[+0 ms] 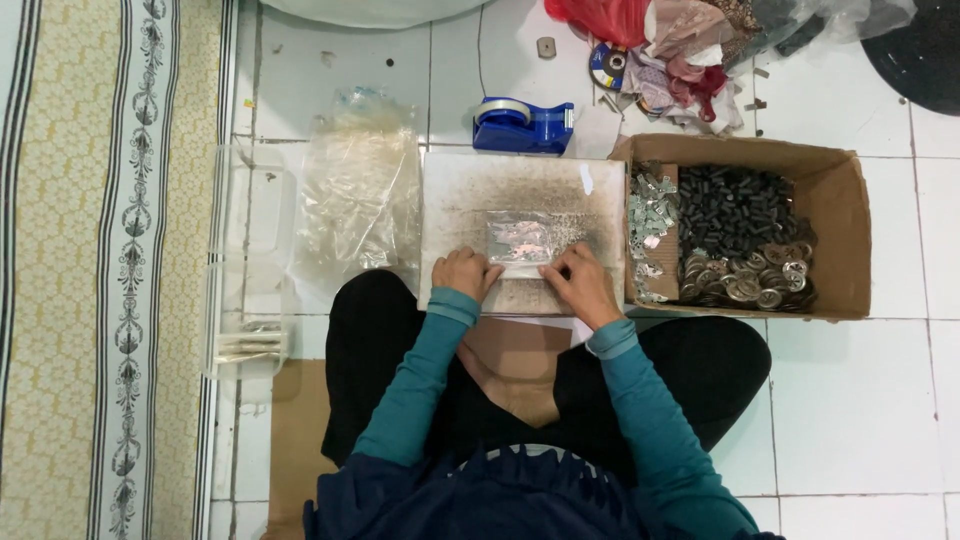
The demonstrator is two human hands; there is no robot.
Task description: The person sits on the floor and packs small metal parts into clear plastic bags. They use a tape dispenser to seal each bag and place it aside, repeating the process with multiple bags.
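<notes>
At the centre of the frame, the left hand (465,273) and the right hand (583,283) rest on the near edge of a small clear plastic bag (520,240) of metal parts. The fingers of each hand are curled and pressed down on the bag's lower strip, the left at its left corner, the right at its right corner. The bag lies flat on a worn, speckled white board (520,190) that sits in front of the person's crossed legs.

Just right of the board stands an open cardboard box (840,230); inside it are flat silvery metal brackets (650,215) along the left side, a heap of small black cylindrical pieces (740,205) and a pile of round metal washers (745,280) below them. Above the board, touching its top edge, is a blue tape dispenser (522,125). To the left of the board lies a stack of empty clear plastic bags (360,190), and further left a clear plastic container (248,270). A heap of cloth and red plastic (660,40) fills the upper right.
</notes>
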